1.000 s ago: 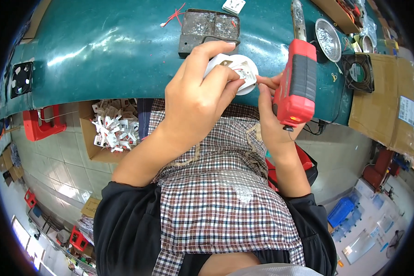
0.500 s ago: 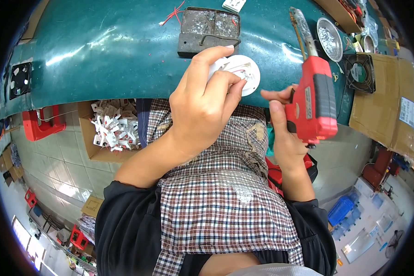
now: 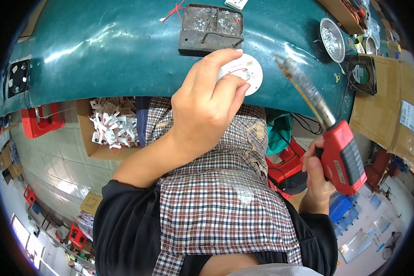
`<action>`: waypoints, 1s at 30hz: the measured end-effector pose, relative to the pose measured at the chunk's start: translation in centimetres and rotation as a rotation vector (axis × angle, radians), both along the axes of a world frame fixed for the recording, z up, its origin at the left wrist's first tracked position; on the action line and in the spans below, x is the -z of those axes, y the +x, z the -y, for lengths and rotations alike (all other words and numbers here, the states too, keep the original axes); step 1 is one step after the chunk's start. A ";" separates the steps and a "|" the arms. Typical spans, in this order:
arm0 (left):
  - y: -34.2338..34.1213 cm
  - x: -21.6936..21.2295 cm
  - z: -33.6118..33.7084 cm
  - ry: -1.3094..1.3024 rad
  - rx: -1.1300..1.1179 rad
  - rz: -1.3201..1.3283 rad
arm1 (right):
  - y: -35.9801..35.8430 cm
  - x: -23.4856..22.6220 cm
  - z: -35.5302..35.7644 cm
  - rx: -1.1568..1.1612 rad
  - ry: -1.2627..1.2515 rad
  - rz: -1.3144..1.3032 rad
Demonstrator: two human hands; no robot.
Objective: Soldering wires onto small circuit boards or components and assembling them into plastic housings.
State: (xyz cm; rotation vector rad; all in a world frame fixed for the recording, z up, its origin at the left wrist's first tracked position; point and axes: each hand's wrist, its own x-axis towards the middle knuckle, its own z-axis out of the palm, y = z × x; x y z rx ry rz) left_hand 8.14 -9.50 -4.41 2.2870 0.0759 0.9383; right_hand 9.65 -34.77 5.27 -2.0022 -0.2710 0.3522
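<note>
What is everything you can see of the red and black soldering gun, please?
The red and black soldering gun has a plastic-looking red body, a ribbed black panel and a long, stained metal barrel with a thin brownish rod alongside. The right hand grips the body; the barrel slants up and left, its tip seen over the glossy green tabletop.

Left grip point(image 3: 201, 99) pinching white round part point(image 3: 256, 73) with red wire point(image 3: 237, 70), near edge of green table point(image 3: 124, 60). Right grip point(image 3: 318, 181) wrapped around red-and-black gun-shaped tool point(image 3: 342, 158), tip up-left. Dark metal box point(image 3: 193, 40), bowl point(image 3: 339, 51) farther back. Carton point(image 3: 84, 135) of white pieces point(image 3: 109, 133) below.
</note>
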 end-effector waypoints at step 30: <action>-0.2 0.3 0.0 -0.120 0.042 -0.004 | 3.0 -2.5 -2.0 -0.370 -0.300 0.260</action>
